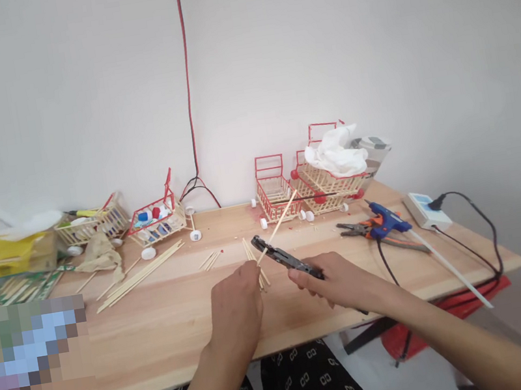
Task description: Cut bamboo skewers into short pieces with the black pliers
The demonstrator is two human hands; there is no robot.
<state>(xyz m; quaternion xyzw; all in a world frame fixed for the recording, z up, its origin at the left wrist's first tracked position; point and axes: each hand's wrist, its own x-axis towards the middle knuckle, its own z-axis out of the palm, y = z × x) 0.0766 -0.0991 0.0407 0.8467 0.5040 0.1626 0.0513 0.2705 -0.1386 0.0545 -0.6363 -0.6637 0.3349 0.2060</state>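
Note:
In the head view my left hand (237, 294) is closed around the lower end of a thin bamboo stick (284, 212), which slants up to the right. A pair of black pliers (290, 259) is gripped in my right hand (336, 278), its jaws pointing up and left. The jaws are at the stick just above my left fingers; whether they are closed on it I cannot tell. Several short bamboo sticks (264, 277) lie under and beside my left hand, partly hidden by it.
Small stick-built carts (272, 190) with red handles stand along the wall; another cart (159, 224) holds bottle caps. Longer sticks (140, 280) lie on the left. A blue glue gun (388, 219), orange-handled pliers (362, 228) and a power strip (426, 209) with cables occupy the right.

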